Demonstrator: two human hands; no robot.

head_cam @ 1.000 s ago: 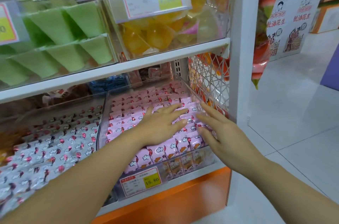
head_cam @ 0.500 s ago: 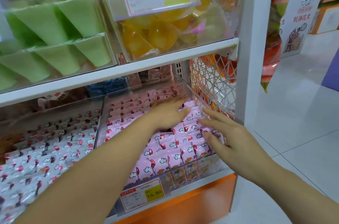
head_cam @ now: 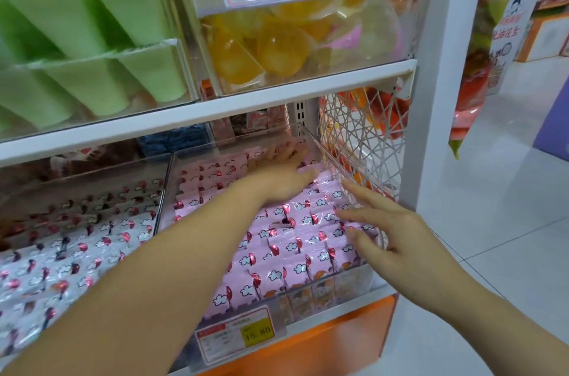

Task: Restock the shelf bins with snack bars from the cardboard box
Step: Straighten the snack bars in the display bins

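I read my right hand point(head_cam: 392, 241), fingers straight and spread, over the bars point(head_cam: 277, 255) at the front right of the bin point(head_cam: 311, 294), and farther back my left hand point(head_cam: 284, 180), flat on the rear bars.

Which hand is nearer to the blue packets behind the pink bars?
Left. The left hand rests on the pink bars far back, just right of the blue packets; the right hand is nearer the front, at the right side.
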